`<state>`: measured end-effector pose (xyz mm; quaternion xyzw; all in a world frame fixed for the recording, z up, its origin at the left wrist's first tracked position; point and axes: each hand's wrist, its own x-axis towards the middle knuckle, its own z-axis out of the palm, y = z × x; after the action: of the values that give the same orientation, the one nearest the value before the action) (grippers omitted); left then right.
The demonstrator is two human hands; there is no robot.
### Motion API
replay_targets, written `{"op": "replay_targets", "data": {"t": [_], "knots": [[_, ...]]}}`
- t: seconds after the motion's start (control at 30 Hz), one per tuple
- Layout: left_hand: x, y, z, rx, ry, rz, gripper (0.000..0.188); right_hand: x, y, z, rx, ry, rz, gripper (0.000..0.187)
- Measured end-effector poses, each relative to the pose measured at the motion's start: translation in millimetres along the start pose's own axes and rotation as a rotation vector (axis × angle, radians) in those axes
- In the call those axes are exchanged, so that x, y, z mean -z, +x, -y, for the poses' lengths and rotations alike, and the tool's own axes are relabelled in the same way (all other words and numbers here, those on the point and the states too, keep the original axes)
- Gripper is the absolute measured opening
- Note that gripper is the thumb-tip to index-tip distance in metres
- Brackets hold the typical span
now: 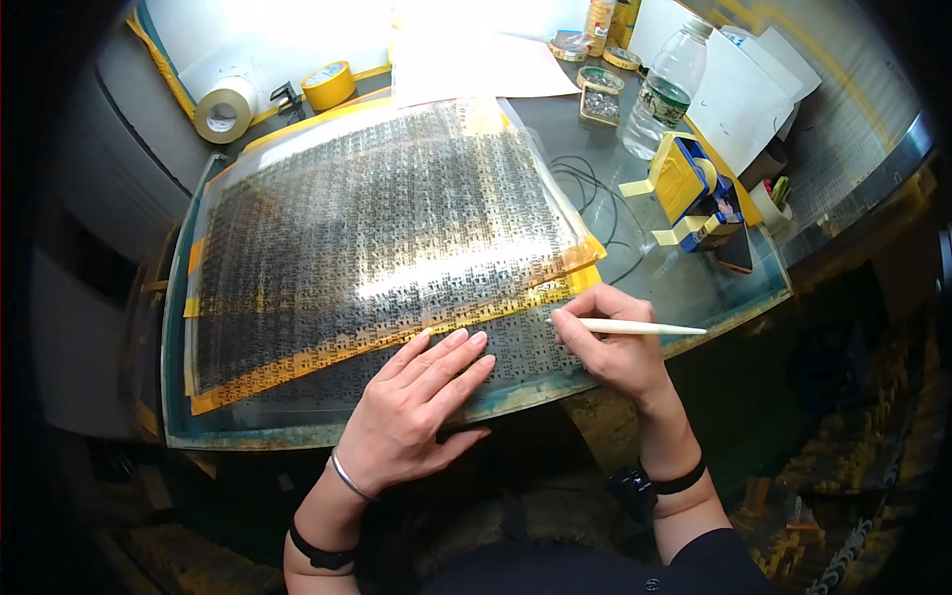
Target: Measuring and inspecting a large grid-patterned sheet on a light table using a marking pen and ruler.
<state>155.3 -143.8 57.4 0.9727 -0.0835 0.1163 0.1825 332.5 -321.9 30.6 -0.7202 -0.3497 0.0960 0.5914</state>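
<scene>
Patterned film sheets [337,228]: where, and how held?

— Left and middle of the bench [268,436], reaching close to its near edge. Left hand [412,407]: fingers on the near part, loosely spread, pinching nothing. Right hand [620,352]: grip pinching a white pen [635,326], toward the bench's near right corner.

Doing it well?

— My judgement: press left fingertips flat against slipping; steady right wrist; small, light strokes; shift clear of glare.

gap between left hand [412,407] and right hand [625,359] over the sheets [367,208], pen [650,327] jutting rightward from the right hand, bare table [686,278] between pen and dispenser [684,183], cable [595,182] looping across the lane between sheets and bottle [669,89], white roll [225,111] and yellow roll [329,87] hemming the far-left edge
</scene>
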Motion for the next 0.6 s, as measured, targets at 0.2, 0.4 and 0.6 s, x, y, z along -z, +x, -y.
{"op": "replay_targets", "data": {"t": [0.2, 0.4, 0.6], "knots": [[0, 0, 1, -0.004, 0.003, 0.000, 0.070, 4, 1, -1, -0.006, -0.051, 0.092, 0.012], [1, 0, 1, 0.000, 0.010, 0.000, 0.070, -1, 2, -2, 0.006, -0.002, 0.056, 0.013], [1, 0, 1, 0.001, 0.005, 0.000, 0.069, 9, 2, 6, -0.006, -0.039, 0.201, 0.014]]}}
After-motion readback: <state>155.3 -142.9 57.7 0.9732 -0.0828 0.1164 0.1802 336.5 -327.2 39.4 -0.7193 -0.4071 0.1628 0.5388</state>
